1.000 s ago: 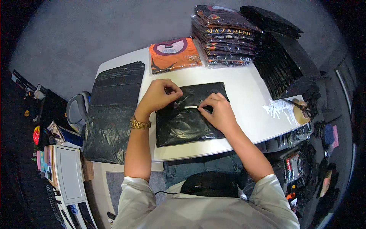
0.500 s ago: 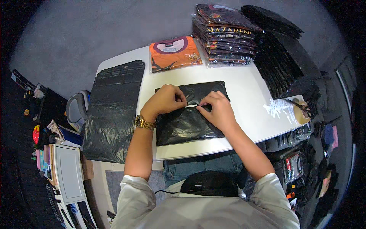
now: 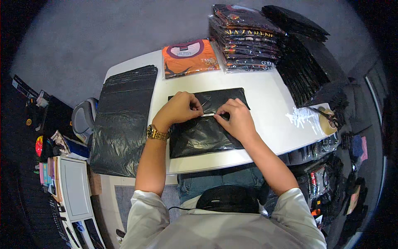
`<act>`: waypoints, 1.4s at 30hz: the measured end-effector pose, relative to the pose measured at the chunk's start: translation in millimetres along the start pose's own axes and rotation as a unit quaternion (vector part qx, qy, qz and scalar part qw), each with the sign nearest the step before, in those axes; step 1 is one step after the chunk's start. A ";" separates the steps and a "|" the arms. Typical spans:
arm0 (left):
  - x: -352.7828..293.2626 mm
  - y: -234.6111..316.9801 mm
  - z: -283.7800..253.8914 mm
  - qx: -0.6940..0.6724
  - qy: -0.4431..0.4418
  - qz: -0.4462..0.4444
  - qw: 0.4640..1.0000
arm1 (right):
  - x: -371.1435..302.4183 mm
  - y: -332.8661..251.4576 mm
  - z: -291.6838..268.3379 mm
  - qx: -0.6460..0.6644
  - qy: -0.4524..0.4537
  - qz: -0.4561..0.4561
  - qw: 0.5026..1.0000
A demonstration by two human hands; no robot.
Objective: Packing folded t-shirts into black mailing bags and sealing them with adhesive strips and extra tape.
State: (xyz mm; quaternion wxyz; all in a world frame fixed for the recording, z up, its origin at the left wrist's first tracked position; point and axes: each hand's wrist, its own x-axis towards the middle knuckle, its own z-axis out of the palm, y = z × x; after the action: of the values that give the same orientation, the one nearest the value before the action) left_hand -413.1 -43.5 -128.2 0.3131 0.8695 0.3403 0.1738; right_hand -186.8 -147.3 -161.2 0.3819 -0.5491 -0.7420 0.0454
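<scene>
A black plastic bag (image 3: 203, 139) lies flat on the white table (image 3: 265, 120) before me, its surface shiny and creased. Over its middle, a small white strip (image 3: 208, 115), perhaps a label, stretches between my two hands. My left hand (image 3: 181, 108), with a gold watch on the wrist, pinches the strip's left end between thumb and finger. At the opposite end, my right hand (image 3: 238, 119) closes thumb and forefinger on it. Both hands rest low over the bag. Whether the strip is stuck to the plastic cannot be made out.
A pile of black plastic bags (image 3: 124, 116) covers the table's left side. Behind lies a bagged orange shirt (image 3: 190, 58), beside a tall stack of bagged shirts (image 3: 246, 41). More black packages (image 3: 300, 68) stand at right, near loose white strips (image 3: 304, 117) at the table's right end.
</scene>
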 end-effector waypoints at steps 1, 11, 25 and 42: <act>-0.7 0.0 -0.4 0.000 0.000 -0.001 1.000 | 0.3 -0.3 0.5 0.000 0.001 -0.002 1.000; -1.8 -1.9 -1.1 0.012 -0.009 -0.028 1.000 | 1.3 -1.5 2.9 0.001 -0.021 0.023 1.000; -1.5 -7.1 -6.3 -0.029 0.041 -0.002 0.999 | -0.3 -0.3 -4.7 0.039 -0.015 0.022 0.999; -3.1 -17.7 -1.7 -0.213 0.307 0.051 0.926 | -140.2 -0.5 -85.1 0.155 0.178 0.151 0.960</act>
State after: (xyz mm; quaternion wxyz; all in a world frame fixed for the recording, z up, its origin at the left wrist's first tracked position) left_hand -424.7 -34.8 -138.9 0.3617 0.7029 0.3299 0.5160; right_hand -119.9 -296.5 -173.5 0.5772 -0.5880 -0.5542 0.1180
